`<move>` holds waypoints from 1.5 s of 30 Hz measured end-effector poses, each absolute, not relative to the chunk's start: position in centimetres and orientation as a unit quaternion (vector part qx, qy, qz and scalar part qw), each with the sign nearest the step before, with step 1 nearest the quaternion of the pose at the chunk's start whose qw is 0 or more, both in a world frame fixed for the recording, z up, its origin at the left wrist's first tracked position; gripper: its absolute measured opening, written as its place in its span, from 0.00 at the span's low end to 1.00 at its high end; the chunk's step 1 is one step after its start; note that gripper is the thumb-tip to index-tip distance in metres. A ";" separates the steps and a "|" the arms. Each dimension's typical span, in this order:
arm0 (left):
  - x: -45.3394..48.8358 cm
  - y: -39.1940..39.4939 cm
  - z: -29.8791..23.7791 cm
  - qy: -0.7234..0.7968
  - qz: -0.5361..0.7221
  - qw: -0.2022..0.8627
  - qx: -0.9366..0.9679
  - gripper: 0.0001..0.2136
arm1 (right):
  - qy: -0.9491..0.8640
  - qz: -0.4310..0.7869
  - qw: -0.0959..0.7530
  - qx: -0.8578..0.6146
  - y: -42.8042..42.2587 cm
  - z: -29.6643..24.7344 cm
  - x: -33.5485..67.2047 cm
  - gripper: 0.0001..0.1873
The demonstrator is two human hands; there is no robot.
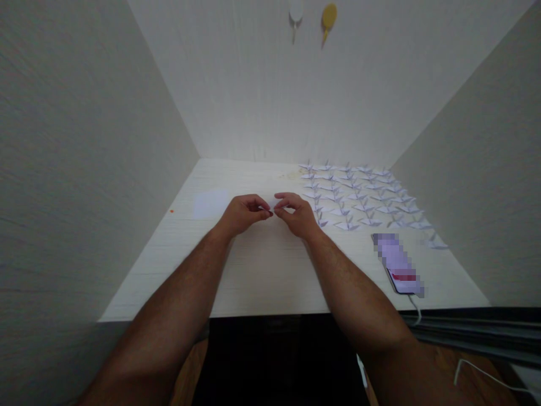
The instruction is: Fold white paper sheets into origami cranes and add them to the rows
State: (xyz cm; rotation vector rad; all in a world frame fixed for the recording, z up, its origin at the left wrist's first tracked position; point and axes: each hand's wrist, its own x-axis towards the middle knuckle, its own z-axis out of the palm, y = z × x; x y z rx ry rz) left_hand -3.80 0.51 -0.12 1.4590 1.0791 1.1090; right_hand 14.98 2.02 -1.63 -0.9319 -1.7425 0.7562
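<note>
My left hand (244, 212) and my right hand (297, 213) meet over the middle of a white table (262, 270). Both have their fingers curled in a pinch on a small pale piece of paper (273, 203) held between them. Most of the paper is hidden by the fingers. A flat square sheet of pale paper (210, 203) lies just left of my left hand.
Several folded paper cranes (359, 197) stand in rows at the back right of the table. A phone (399, 265) with a white cable lies near the front right edge. Walls close the table on three sides. Two hooks (313, 20) hang on the back wall.
</note>
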 end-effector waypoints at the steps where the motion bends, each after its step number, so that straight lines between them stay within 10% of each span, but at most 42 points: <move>1: -3.8 0.6 -0.2 0.451 0.459 0.477 0.598 0.10 | -0.719 0.310 0.490 -0.383 2.0 -1.6 15.0 0.01; 45: -2.8 0.2 0.0 0.478 0.504 0.452 0.560 0.16 | -0.599 0.420 0.502 -0.461 2.3 -1.4 14.7 0.15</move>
